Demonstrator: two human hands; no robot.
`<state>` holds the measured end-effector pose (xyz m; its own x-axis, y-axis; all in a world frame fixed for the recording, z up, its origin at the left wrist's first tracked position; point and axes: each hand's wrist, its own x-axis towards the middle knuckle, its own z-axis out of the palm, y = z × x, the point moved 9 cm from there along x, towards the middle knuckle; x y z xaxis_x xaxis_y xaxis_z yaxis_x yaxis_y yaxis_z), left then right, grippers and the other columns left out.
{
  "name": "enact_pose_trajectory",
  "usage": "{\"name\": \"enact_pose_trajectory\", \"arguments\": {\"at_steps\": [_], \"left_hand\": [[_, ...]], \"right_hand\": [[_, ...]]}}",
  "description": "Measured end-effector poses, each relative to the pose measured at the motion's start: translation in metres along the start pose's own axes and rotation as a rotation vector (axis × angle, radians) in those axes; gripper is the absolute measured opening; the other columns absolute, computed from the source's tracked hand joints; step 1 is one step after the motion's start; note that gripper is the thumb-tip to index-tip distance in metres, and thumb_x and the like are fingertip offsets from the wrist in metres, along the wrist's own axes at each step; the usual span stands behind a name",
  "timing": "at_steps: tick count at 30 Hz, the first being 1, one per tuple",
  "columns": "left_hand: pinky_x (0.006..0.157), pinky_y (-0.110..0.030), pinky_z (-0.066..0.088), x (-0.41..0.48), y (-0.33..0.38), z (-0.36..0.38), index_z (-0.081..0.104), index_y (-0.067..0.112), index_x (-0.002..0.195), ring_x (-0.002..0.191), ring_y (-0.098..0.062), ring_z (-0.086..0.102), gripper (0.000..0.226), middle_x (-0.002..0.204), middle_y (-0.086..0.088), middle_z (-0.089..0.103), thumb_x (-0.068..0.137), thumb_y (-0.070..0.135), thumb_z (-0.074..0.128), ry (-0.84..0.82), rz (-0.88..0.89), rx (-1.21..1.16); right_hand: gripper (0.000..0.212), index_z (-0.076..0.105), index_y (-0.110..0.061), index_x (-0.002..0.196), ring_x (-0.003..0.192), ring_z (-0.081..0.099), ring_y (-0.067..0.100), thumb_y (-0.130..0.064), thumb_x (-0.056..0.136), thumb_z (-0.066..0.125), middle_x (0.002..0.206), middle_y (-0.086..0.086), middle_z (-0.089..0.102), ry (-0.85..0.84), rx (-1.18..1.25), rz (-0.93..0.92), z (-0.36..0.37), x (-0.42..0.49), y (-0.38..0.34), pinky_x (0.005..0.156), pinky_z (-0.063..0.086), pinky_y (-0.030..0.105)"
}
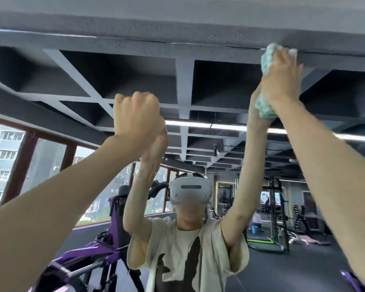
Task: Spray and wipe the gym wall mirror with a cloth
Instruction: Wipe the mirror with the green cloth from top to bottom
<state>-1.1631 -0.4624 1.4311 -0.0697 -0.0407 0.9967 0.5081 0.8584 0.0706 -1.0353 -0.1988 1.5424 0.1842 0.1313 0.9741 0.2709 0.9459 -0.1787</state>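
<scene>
The mirror (198,85) fills nearly the whole view as a flat wall surface, its top edge running just under a rough grey painted beam (177,24) high in the scene. Pressed against the glass near that top edge, at upper right, is the cloth (267,60), a bunched pale green and white rag, with its reflection meeting it directly below. The right hand (282,79) is closed around the cloth, fingers curled over its top and palm flat toward the glass, arm stretched up from the lower right. The left hand (137,116) is raised at centre left, curled into a loose fist with nothing visible inside it, knuckles against or just at the mirror where its reflection touches it. Reflected in the glass is the person, arms up, wearing a white headset (190,189) and a cream T-shirt (185,256) with a dark print. Behind the reflection lies the gym: a dark coffered ceiling (118,76) with long strip lights (204,124), brown-framed windows (40,157) on the left showing apartment blocks outside, a purple exercise machine (101,251) at lower left, and far off on the right a black rack (276,209), a blue bucket (255,229) and a dark rubber floor (282,268).
</scene>
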Motion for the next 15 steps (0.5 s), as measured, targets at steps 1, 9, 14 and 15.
{"name": "enact_pose_trajectory", "arguments": {"at_steps": [1, 9, 14, 15], "left_hand": [[0.072, -0.032, 0.023, 0.0, 0.0, 0.0, 0.065, 0.01, 0.085, 0.054, -0.022, 0.034, 0.018, 0.056, 0.001, 0.029, 0.078, 0.003, 0.05, -0.001, 0.001, 0.0], [0.079, -0.037, 0.035, 0.001, -0.003, 0.003, 0.072, 0.016, 0.092, 0.07, -0.03, 0.05, 0.017, 0.082, -0.011, 0.063, 0.084, 0.024, 0.06, -0.001, -0.009, -0.036], [0.076, -0.037, 0.031, -0.001, -0.001, 0.004, 0.069, 0.004, 0.091, 0.067, -0.029, 0.044, 0.018, 0.078, -0.014, 0.059, 0.083, 0.014, 0.056, 0.021, -0.015, -0.031], [0.075, -0.037, 0.031, -0.001, 0.001, 0.005, 0.068, 0.004, 0.09, 0.066, -0.028, 0.043, 0.017, 0.078, -0.014, 0.059, 0.083, 0.014, 0.057, 0.025, -0.013, -0.024]], "right_hand": [[0.065, 0.023, -0.014, 0.151, 0.145, 0.017, 0.022, 0.003, 0.09, 0.039, 0.157, 0.003, 0.023, 0.032, 0.017, 0.054, 0.0, -0.007, -0.003, 0.119, 0.007, 0.036], [0.056, 0.021, -0.018, 0.152, 0.146, 0.012, 0.01, -0.006, 0.098, 0.035, 0.159, -0.003, 0.018, -0.223, -0.034, -0.779, 0.05, -0.118, -0.162, 0.118, 0.004, 0.026], [0.057, 0.025, -0.013, 0.15, 0.145, 0.021, 0.023, -0.001, 0.096, 0.04, 0.158, 0.005, 0.021, -0.046, -0.021, -0.159, -0.009, -0.065, 0.0, 0.12, 0.015, 0.04], [0.058, 0.025, -0.012, 0.15, 0.144, 0.022, 0.025, 0.0, 0.095, 0.039, 0.158, 0.006, 0.022, -0.018, -0.012, -0.045, -0.014, -0.071, 0.016, 0.12, 0.016, 0.041]]}}
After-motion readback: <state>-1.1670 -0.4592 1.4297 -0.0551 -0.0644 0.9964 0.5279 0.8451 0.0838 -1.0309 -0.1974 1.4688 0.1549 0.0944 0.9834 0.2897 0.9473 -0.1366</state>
